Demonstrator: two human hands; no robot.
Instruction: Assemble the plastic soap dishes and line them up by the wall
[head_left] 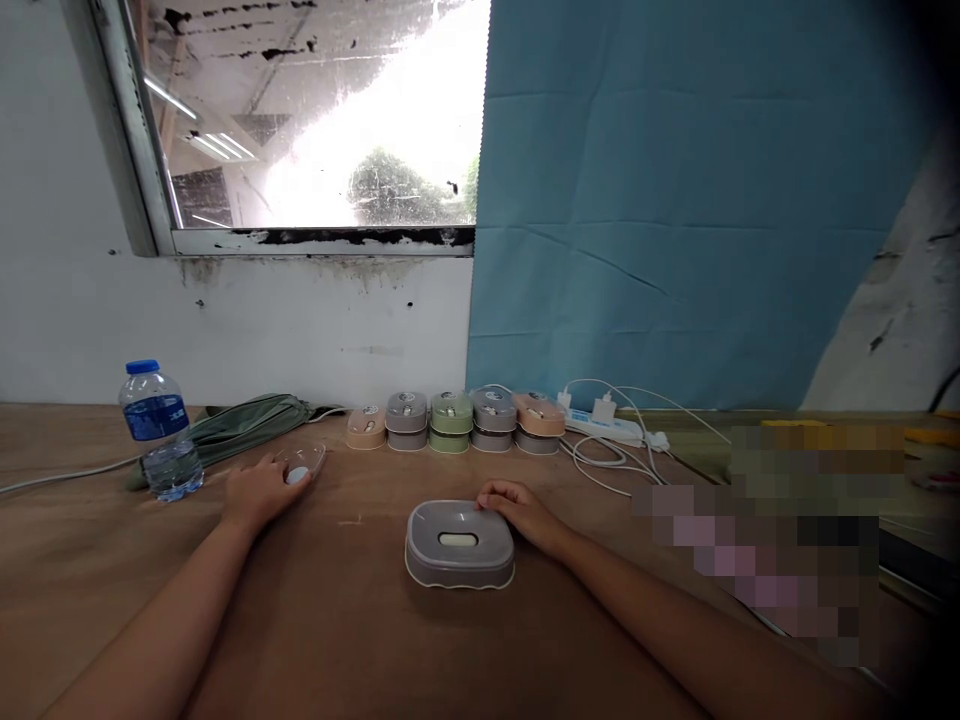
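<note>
A grey oval box (459, 545) with a lid and a pale slot in its top sits on the brown table (337, 620) in front of me. My right hand (519, 511) rests on the table at the box's far right edge, fingers curled and touching the lid. My left hand (261, 490) lies flat further left, its fingers on a clear lid-like piece (303, 463) with a white oval part. I cannot tell whether it is gripped.
A row of similar boxes (457, 420) in beige, grey, green and peach stands stacked by the wall. A water bottle (160, 430) and a green folded cloth (244, 422) lie at the left. A white power strip (604, 427) with cables lies at the right.
</note>
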